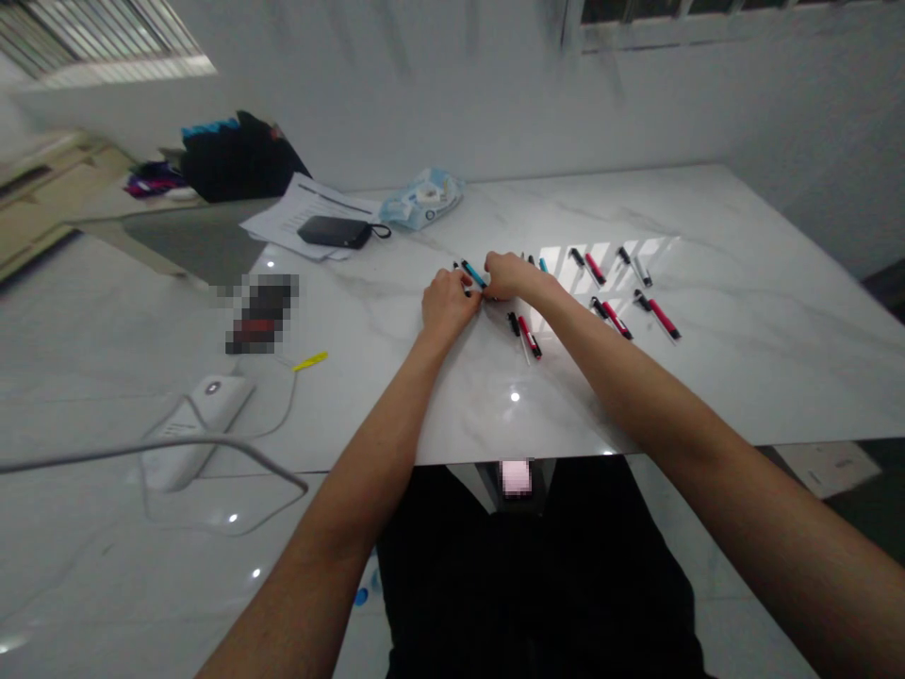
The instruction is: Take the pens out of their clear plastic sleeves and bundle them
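My left hand rests on the white marble-patterned table, its fingers curled and closed beside a blue pen piece. Just to the right, my right hand bends its fingers down, closed, near the same blue piece. Whatever either set of fingertips pinches is hidden. Closest below the hands lies a disassembled pen with a black cap, a red barrel and a thin refill. Behind my right wrist another blue pen piece partly shows.
Several more pens in pieces, including a red barrel and a white barrel, lie to the right. Back left are papers, a black case and a wipes packet. A power strip with cables sits at left.
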Motion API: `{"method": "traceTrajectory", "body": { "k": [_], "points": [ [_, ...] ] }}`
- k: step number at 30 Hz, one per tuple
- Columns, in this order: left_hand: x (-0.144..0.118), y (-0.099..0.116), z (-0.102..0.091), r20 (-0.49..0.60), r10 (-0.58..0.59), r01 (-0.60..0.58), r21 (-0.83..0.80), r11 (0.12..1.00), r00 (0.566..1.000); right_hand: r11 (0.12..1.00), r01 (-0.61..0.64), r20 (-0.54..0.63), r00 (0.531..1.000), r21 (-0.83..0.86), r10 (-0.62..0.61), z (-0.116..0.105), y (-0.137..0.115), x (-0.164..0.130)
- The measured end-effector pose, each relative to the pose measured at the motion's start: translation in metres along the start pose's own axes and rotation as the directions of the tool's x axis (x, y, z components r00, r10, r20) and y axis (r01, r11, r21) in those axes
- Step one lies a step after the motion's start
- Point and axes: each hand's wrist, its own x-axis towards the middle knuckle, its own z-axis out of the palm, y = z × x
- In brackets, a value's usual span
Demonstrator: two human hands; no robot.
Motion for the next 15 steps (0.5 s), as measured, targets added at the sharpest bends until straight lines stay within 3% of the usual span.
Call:
{"method": "traceTrajectory", "body": {
  "k": [9, 15],
  "points": [
    [0.0001, 0.0006, -0.0009, 0.017, -0.013, 0.013, -0.002, 1.0, 1.0, 0.999, 0.026, 0.057, 0.998, 0.028, -0.028, -0.0032, -0.0073, -0.0013],
    [0.005, -0.0032, -0.0012, -0.06, -0.021, 0.021, -0.005, 1.0, 0.998, 0.997, 0.057, 0.021, 0.998, 0.042, -0.058, 0.0, -0.0071, 0.0018]
  ]
}}
